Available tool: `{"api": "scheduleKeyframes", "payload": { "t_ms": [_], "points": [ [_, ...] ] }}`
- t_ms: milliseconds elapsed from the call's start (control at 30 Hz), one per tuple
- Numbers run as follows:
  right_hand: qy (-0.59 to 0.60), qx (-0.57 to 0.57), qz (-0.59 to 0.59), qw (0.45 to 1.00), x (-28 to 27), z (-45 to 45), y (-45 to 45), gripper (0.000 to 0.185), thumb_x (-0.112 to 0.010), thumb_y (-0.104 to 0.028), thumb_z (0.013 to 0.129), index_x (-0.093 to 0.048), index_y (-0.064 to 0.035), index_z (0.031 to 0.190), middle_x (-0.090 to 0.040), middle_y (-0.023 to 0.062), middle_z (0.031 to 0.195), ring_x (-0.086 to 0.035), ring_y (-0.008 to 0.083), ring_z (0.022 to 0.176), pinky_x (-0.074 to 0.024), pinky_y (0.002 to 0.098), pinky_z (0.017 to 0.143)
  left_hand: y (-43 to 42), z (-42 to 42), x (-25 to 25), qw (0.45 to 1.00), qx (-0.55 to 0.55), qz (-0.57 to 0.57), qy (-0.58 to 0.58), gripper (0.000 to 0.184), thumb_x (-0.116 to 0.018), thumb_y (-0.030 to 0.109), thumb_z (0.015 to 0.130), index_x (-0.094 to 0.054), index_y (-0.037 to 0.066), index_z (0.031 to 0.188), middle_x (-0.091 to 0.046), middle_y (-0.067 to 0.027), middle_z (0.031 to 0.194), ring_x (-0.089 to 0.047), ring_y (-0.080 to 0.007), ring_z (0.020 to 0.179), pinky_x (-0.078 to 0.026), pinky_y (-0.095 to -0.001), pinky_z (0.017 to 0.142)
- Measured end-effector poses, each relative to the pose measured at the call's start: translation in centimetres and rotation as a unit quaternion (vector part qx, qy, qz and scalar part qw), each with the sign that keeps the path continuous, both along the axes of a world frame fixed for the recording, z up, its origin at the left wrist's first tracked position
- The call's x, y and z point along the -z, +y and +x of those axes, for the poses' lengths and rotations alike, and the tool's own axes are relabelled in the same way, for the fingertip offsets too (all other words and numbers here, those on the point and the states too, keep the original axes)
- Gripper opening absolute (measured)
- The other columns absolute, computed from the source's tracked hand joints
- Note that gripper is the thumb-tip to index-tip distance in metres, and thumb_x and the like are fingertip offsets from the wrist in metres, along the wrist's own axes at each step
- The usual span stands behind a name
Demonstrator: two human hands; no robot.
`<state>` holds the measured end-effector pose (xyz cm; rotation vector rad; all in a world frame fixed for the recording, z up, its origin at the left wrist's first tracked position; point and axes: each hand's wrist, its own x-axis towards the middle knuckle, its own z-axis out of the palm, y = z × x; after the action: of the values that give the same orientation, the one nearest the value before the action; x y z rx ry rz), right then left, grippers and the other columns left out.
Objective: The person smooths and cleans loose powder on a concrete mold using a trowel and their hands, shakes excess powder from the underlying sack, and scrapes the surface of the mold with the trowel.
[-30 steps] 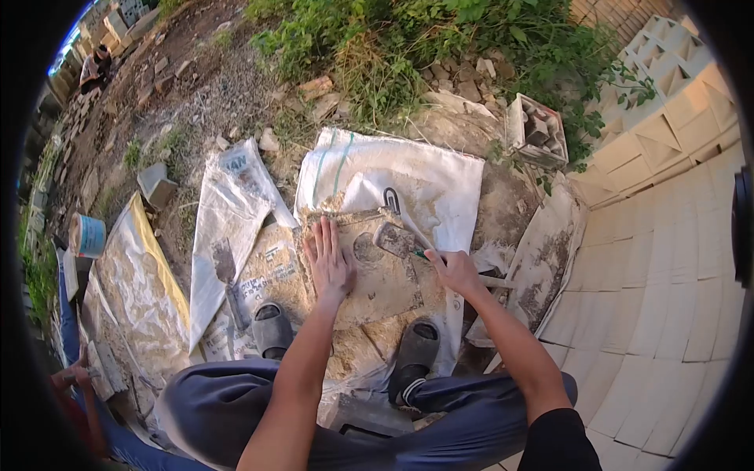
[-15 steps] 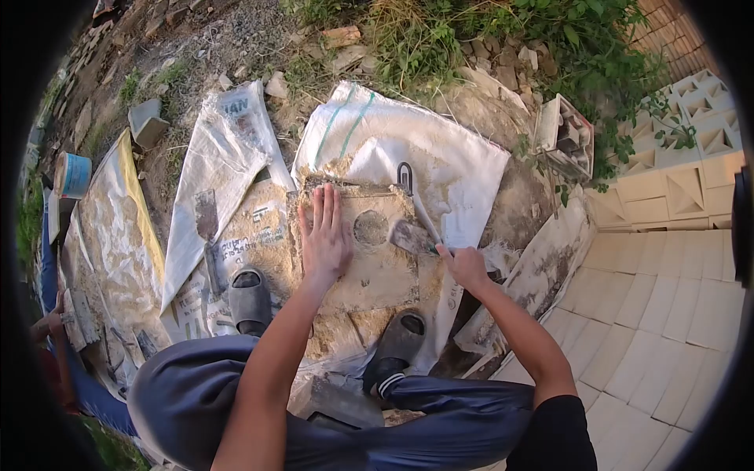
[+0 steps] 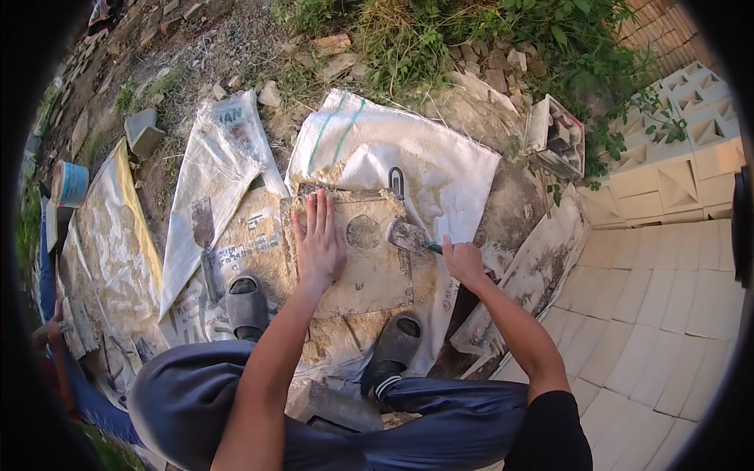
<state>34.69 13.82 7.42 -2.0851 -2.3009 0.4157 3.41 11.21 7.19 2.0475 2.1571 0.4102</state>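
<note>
Evidently, from the head camera, both hands are at work over a sandy, square slab that sits between the slippers, with the lower edge of a white sack behind it. The left hand lies flat along the slab's left side, fingers straight and holding nothing. The right hand is closed round the green handle of a small trowel, whose blade is over the slab's right side, just beside a round mark. Whether the blade presses or only hovers, I cannot tell.

To work neatly, I'd spread the left palm's weight evenly so the slab cannot slide, with its fingers well clear of the blade. Light, level strokes would suit a surface that looks crumbly; a tipped corner could gouge it or blur the round mark. The edges probably want the gentlest touch.
</note>
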Motion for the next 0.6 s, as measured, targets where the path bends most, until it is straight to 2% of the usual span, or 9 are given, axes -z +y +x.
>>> {"api": "scheduleKeyframes", "payload": {
  "t_ms": [100,167,267,300,367,500,567,600],
  "points": [
    [-0.001,0.016,-0.013,1.000,-3.3,-0.6,0.5,0.064,-0.035,-0.039,0.097,-0.065,0.0057,0.062,-0.058,0.0275,0.059,-0.060,0.0468,0.060,-0.0491,0.0499,0.067,-0.3,0.3,0.3,1.000,0.002,-0.009,-0.002,0.061,-0.035,0.025,0.094,-0.016,0.003,0.148,-0.012,-0.0108,0.156,-0.008,-0.0244,0.145,-0.003,-0.0490,0.116],
    [0.215,0.083,0.007,0.973,-4.1,-1.6,1.6,0.065,-0.034,-0.038,0.097,-0.064,0.0070,0.061,-0.057,0.0284,0.058,-0.060,0.0465,0.059,-0.0490,0.0505,0.067,-0.2,0.2,-0.1,1.000,0.005,-0.002,-0.002,0.062,-0.035,0.025,0.094,-0.015,0.003,0.148,-0.012,-0.0106,0.156,-0.008,-0.0246,0.145,-0.003,-0.0490,0.116],
    [0.238,0.102,0.049,0.965,-2.5,-2.6,2.1,0.060,-0.038,-0.036,0.096,-0.061,0.0091,0.063,-0.057,0.0305,0.061,-0.060,0.0454,0.062,-0.0470,0.0515,0.068,-0.2,0.2,-0.1,1.000,0.008,0.002,-0.009,0.061,-0.035,0.024,0.094,-0.016,0.003,0.148,-0.012,-0.0108,0.156,-0.008,-0.0249,0.145,-0.002,-0.0490,0.116],
    [0.238,0.105,0.049,0.964,-1.1,-2.4,1.6,0.060,-0.038,-0.036,0.096,-0.061,0.0091,0.063,-0.057,0.0305,0.061,-0.060,0.0454,0.062,-0.0470,0.0515,0.068,-0.4,0.2,0.0,1.000,0.010,0.002,-0.008,0.061,-0.035,0.024,0.094,-0.016,0.003,0.148,-0.012,-0.0108,0.156,-0.008,-0.0249,0.145,-0.002,-0.0490,0.116],
    [0.020,0.019,0.025,0.999,1.7,-1.5,1.6,0.059,-0.040,-0.036,0.095,-0.063,0.0069,0.061,-0.058,0.0297,0.060,-0.060,0.0466,0.062,-0.0486,0.0509,0.067,-0.2,0.3,0.0,1.000,0.004,-0.003,-0.010,0.061,-0.034,0.024,0.094,-0.017,0.002,0.148,-0.013,-0.0110,0.156,-0.008,-0.0250,0.145,-0.003,-0.0491,0.116],
    [0.007,0.005,-0.003,1.000,-1.8,-1.9,2.8,0.056,-0.041,-0.035,0.094,-0.064,0.0063,0.064,-0.060,0.0301,0.066,-0.061,0.0471,0.064,-0.0493,0.0513,0.068,-0.1,0.3,-0.1,1.000,0.000,0.006,-0.017,0.060,-0.035,0.024,0.094,-0.018,0.002,0.148,-0.013,-0.0112,0.156,-0.009,-0.0252,0.145,-0.003,-0.0493,0.116],
    [0.098,0.061,-0.020,0.993,-2.3,-2.1,3.2,0.058,-0.037,-0.036,0.094,-0.066,0.0050,0.066,-0.062,0.0309,0.071,-0.062,0.0466,0.068,-0.0501,0.0509,0.071,-0.2,0.3,0.0,1.000,0.004,0.007,-0.008,0.061,-0.035,0.024,0.094,-0.018,0.002,0.148,-0.014,-0.0112,0.156,-0.009,-0.0252,0.145,-0.003,-0.0495,0.115],
    [0.099,0.061,-0.023,0.993,-1.8,-2.2,3.0,0.058,-0.037,-0.036,0.094,-0.066,0.0050,0.066,-0.062,0.0309,0.071,-0.062,0.0466,0.068,-0.0501,0.0509,0.071,-0.2,0.3,0.0,1.000,0.004,0.004,-0.007,0.061,-0.035,0.024,0.094,-0.018,0.002,0.148,-0.014,-0.0112,0.156,-0.009,-0.0252,0.145,-0.003,-0.0495,0.115]
  ]
}}
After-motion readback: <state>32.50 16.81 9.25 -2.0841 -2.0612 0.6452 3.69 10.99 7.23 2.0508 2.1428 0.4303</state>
